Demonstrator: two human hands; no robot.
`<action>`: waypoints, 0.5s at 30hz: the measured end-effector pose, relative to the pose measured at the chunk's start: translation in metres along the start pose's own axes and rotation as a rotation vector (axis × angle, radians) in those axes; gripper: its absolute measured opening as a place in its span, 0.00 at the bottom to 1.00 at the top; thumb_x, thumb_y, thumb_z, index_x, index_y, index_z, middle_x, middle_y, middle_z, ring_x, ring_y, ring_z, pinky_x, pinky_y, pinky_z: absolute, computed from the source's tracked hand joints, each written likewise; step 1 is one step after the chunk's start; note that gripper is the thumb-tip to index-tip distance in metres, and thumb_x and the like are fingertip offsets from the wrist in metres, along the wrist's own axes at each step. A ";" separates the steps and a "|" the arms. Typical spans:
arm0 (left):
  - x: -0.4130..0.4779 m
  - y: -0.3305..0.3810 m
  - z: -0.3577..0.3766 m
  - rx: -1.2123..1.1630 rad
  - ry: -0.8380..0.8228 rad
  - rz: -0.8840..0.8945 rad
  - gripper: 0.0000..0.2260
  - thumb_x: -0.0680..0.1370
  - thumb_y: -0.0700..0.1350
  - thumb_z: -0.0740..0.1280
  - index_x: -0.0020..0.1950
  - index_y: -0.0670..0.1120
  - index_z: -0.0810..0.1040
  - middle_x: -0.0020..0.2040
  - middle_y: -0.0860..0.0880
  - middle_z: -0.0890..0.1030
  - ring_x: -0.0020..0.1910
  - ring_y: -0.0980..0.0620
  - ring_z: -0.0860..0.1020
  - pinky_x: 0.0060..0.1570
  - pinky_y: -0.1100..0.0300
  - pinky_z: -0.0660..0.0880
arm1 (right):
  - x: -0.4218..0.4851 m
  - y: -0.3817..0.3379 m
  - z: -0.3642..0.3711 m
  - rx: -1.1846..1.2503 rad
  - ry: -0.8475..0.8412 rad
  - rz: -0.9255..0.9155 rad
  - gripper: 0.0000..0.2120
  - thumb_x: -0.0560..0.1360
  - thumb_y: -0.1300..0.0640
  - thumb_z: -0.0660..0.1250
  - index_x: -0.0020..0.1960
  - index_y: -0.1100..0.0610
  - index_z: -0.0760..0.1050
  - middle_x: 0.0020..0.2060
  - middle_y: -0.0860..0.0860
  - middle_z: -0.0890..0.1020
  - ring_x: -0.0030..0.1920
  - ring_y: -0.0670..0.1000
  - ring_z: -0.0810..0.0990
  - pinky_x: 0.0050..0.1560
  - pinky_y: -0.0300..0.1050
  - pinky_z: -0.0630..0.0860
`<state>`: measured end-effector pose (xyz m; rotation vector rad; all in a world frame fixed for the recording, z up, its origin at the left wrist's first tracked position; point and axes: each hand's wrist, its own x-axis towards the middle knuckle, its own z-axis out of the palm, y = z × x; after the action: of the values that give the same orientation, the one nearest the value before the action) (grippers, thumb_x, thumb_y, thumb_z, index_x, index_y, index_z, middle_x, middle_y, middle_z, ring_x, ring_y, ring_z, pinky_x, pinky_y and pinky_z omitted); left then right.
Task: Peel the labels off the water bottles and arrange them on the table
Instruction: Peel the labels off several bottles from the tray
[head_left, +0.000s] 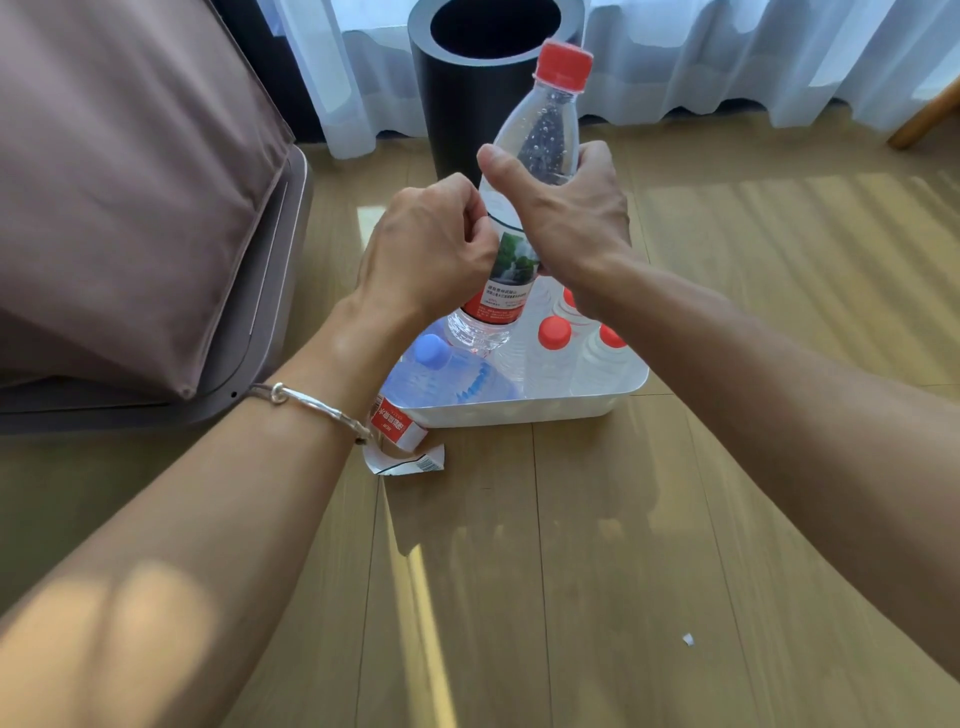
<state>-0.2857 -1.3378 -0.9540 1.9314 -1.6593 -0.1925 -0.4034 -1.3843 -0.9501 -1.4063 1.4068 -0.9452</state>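
A clear water bottle with a red cap is held tilted in the air above a white tray. My right hand grips its upper body. My left hand pinches at the top left edge of its label, which shows a green picture and a red band. In the tray stand several clear bottles with red caps, and a bottle with a blue cap lies at the tray's left. A peeled label lies on the wooden surface by the tray's front left corner.
A black cylindrical bin stands behind the tray, in front of white curtains. A brown cushion on a grey seat fills the left. A small scrap of paper lies on the wood at the lower right.
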 end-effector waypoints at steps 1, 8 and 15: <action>0.001 -0.001 -0.001 -0.001 -0.013 0.002 0.05 0.77 0.44 0.63 0.42 0.46 0.75 0.38 0.48 0.80 0.39 0.48 0.77 0.39 0.57 0.71 | 0.000 0.000 0.000 0.000 -0.001 0.002 0.25 0.69 0.37 0.73 0.55 0.52 0.69 0.43 0.44 0.77 0.43 0.43 0.78 0.47 0.49 0.82; -0.002 0.002 0.004 0.010 0.057 -0.056 0.04 0.73 0.45 0.62 0.40 0.46 0.72 0.36 0.47 0.79 0.39 0.44 0.77 0.40 0.51 0.74 | 0.000 0.001 0.003 -0.014 -0.008 -0.011 0.27 0.68 0.36 0.73 0.56 0.53 0.70 0.43 0.44 0.78 0.42 0.43 0.78 0.43 0.44 0.79; -0.002 0.010 0.011 -0.097 0.121 -0.191 0.05 0.74 0.46 0.63 0.37 0.49 0.71 0.33 0.54 0.76 0.40 0.47 0.76 0.37 0.57 0.69 | 0.004 0.003 0.001 0.053 0.011 0.004 0.24 0.67 0.36 0.74 0.52 0.51 0.71 0.43 0.45 0.79 0.45 0.46 0.81 0.47 0.54 0.82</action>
<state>-0.3001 -1.3403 -0.9583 1.9863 -1.3639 -0.2214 -0.4032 -1.3876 -0.9533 -1.3598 1.3826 -0.9823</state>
